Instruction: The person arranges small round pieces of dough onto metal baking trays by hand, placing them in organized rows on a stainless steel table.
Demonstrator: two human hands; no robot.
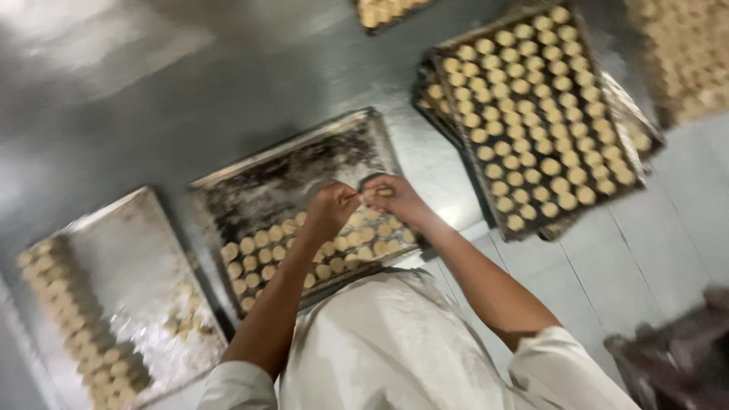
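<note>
My left hand (332, 207) and my right hand (395, 199) meet above a dark metal baking tray (288, 171). Between their fingertips they pinch a small pale piece of dough (363, 196). Rows of round dough pieces (304, 254) fill the near part of that tray; its far part is bare and stained. Both forearms reach out from white sleeves over my white apron (395, 342).
A tray full of round dough pieces (531, 114) rests on stacked trays at the right. A shiny tray (121, 258) at the left holds a column of dough rounds and crumbs. More dough-filled trays sit at the top edge and top right. The steel tabletop (152, 91) lies beyond.
</note>
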